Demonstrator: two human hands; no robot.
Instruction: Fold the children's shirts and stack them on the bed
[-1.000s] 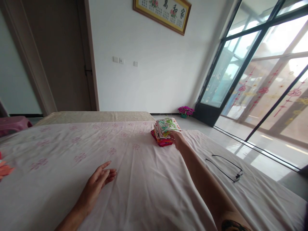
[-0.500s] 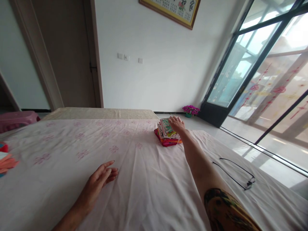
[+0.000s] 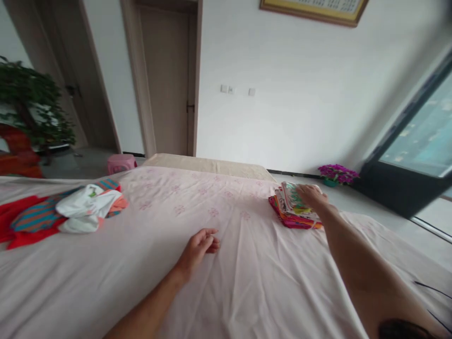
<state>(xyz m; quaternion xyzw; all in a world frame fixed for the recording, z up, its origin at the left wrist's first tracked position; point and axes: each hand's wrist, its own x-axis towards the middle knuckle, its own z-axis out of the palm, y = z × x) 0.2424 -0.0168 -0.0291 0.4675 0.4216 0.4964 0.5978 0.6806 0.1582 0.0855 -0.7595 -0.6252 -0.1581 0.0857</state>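
Observation:
A stack of folded clothes [image 3: 295, 219], red and orange below and white with green print on top, lies on the sheet at the right. Flat on its top rests my right hand [image 3: 312, 195], fingers stretched out. My left hand [image 3: 201, 247] hovers or rests over the sheet [image 3: 254, 282] near the middle, fingers loosely curled and apart, holding nothing; whether it touches the cloth I cannot tell. At the left lies a loose heap of clothes [image 3: 84, 207], with white, red and blue-orange striped pieces.
Beyond the sheet's far edge is a beige-covered surface [image 3: 208, 165]. A pink stool [image 3: 122, 163] stands behind at the left, near a leafy plant [image 3: 28, 94]. Purple flowers [image 3: 338, 174] sit on the floor at the right. Thin dark glasses temples [image 3: 434, 289] show at the right edge.
My right hand has gone from the near side of the stack to lying on its top. The view has turned left, bringing the clothes heap in. My left hand stays empty.

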